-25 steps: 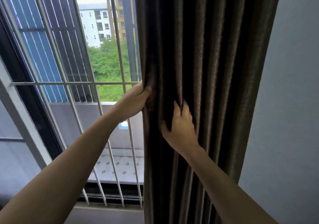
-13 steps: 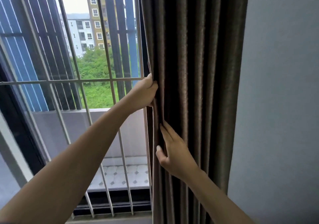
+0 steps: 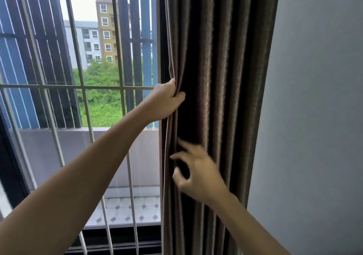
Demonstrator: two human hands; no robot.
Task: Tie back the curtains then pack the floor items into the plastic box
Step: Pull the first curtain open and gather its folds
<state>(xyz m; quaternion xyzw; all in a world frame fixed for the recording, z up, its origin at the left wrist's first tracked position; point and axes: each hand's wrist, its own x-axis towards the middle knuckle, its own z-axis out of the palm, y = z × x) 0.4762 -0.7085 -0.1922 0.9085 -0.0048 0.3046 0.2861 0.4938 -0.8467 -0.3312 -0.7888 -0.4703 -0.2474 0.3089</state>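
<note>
Head view, the only one: dark brown curtain (image 3: 216,97) gathered into vertical pleats, hanging between the barred window (image 3: 84,101) and the grey wall (image 3: 314,117). Left hand (image 3: 163,101) at the curtain's window-side edge, grip closed on a pinch of the leading hem, arm stretched out. Right hand (image 3: 198,170) lower down, in front of the pleats, motion-blurred; grip loose, thumb and fingers apart, holding nothing that can be made out, though one fingertip seems to touch a fold. No tie-back cord or hook visible; floor items and plastic box out of frame. Judged stage: bunching the fabric toward the wall, tying not yet begun. Risks from here: only the hem is pinched, so the inner pleats could spill back toward the window once the left hand lets go. The open right hand may gather too few folds, leaving an uneven bundle. If no tie is within reach, one hand must release to fetch it and the gather slackens.
</note>
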